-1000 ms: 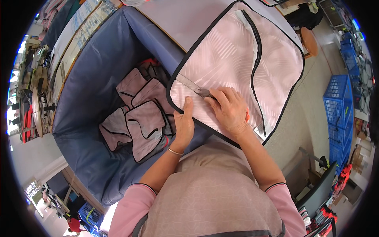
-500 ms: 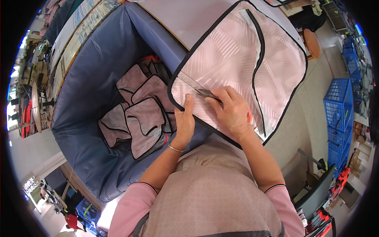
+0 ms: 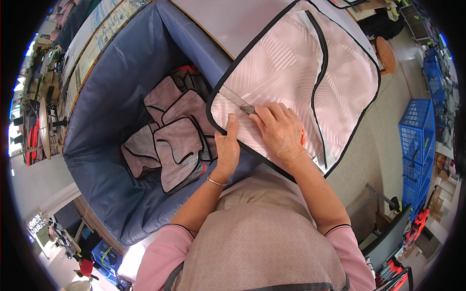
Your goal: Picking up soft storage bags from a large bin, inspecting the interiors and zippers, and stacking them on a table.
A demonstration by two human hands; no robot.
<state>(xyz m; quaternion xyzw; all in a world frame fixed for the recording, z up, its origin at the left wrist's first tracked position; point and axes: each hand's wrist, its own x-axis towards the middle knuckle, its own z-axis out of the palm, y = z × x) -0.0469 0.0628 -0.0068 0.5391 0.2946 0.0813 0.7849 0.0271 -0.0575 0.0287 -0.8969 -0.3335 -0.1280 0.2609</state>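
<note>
A pale pink patterned fabric panel (image 3: 276, 63) with black piping round its edge lies in front of me, reaching over the white table. A curved black-edged strip (image 3: 320, 68) crosses its right part. My left hand (image 3: 227, 148) grips the panel's near left edge, thumb on top, fingers hidden beneath. My right hand (image 3: 280, 131) is closed on small dark thread snips (image 3: 248, 109), their tips at a seam near the panel's left corner. A bit of orange shows at the outer side of that hand; what it belongs to I cannot make out.
At my left a large blue padded fabric bin (image 3: 107, 126) holds several pink black-edged pieces (image 3: 179, 140). Beyond the panel is a white tabletop (image 3: 218, 22). Blue plastic crates (image 3: 416, 126) and a round wooden stool (image 3: 385, 56) stand on the right.
My right hand has shifted slightly left and up, and its fingers now cover more of the snips. My left hand and the panel stay nearly in place.
</note>
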